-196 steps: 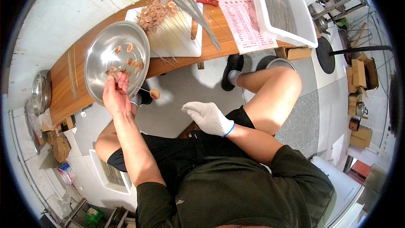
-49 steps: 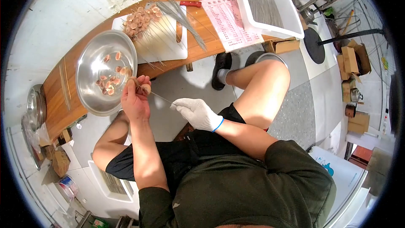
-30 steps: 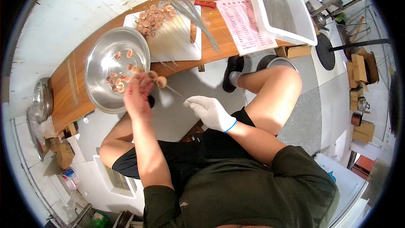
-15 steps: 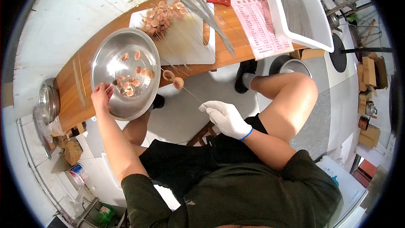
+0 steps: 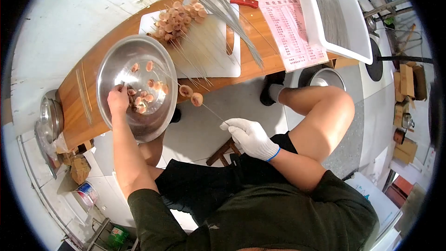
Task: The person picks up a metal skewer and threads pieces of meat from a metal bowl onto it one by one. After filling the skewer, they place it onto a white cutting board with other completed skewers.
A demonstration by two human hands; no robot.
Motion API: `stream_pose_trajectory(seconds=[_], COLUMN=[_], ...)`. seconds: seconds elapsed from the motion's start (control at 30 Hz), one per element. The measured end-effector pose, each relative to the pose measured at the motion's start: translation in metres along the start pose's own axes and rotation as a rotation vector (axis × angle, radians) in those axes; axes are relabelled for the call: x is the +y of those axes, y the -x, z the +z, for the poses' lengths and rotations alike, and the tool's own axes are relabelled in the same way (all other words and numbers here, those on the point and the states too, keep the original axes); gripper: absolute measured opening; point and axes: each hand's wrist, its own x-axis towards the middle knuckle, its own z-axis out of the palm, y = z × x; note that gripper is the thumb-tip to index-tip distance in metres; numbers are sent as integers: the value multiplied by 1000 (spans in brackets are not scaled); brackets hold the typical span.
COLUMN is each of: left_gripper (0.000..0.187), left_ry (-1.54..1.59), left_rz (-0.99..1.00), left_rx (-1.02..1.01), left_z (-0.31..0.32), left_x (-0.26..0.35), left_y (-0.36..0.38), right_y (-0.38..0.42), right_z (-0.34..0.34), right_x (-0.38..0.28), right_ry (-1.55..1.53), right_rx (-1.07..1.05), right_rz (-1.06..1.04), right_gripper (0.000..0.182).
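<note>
1. Skewer (image 5: 212, 113): thin, straight, grey metal. Held slanted off the worktop's (image 5: 74, 121) near edge; its far end is carried in over the bowl's rim.
2. Two threaded pieces (image 5: 197, 99) are carried partway along it, close together but seen apart. Rounded, cup-like, pinkish tan, darker brown toward the middle. Both are seen just outside the bowl rim.
3. Right hand (image 5: 253, 139): white knit glove, blue cuff edge. Skewer end is pinched between thumb and fingertips; other fingers are folded in.
4. Left hand (image 5: 118, 100): bare, reached over the bowl's left rim. Fingers are bent down at the loose pieces; whether one is gripped cannot be told.
5. Bowl (image 5: 134, 49): shiny steel, set toward the worktop's left end, overhanging the near edge. Loose pieces (image 5: 148, 98) are scattered inside, mostly clustered by the fingers; tan to orange-brown, some with paler faces.
6. Cutting board (image 5: 200, 51): white, placed right of the bowl along the near edge. Loaded skewers (image 5: 176, 21) are heaped at its far left corner, bare ends pointed toward the near edge.
7. Toward the worktop's right end: pink printed sheet (image 5: 290, 32) and white tray (image 5: 357, 46), the latter filled with thin grey rods.
</note>
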Motion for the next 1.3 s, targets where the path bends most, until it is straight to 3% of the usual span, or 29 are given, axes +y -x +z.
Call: stream_pose_trajectory(seconds=[0.03,0.23,0.3,0.4,0.5,0.6,0.63,0.73,1.0,1.3], left_gripper=[36,36,33,28,16,11,12,16,25,27], left_ry=[41,78,67,44,98,820,827,1368,1902,2021], left_rz=[-31,382,361,165,124,177,231,-268,-328,-284], left_rx=[-31,171,119,-91,10,9,6,-2,-116,-129], left_z=[-3,55,63,31,30,12,9,-7,-14,-13], left_x=[14,7,12,54,54,55,47,59,51,51], left_y=[1,-51,-59,-40,-29,8,12,40,126,157], right_y=[-1,-1,-1,-2,-2,-1,0,4,17,32], right_z=[-1,-1,-3,-4,-2,-4,-3,-2,6,11], right_x=[4,2,2,4,3,3,1,0,19,20], right_ry=[-3,25,31,48,85,109,122,122,249,437], right_rx=[-3,10,10,12,27,20,20,-7,18,-70], right_rz=[23,1,-11,-30,-37,-28,-36,-13,-292,-386], right_gripper=[24,24,24,25,26,27,27,26,26,24])
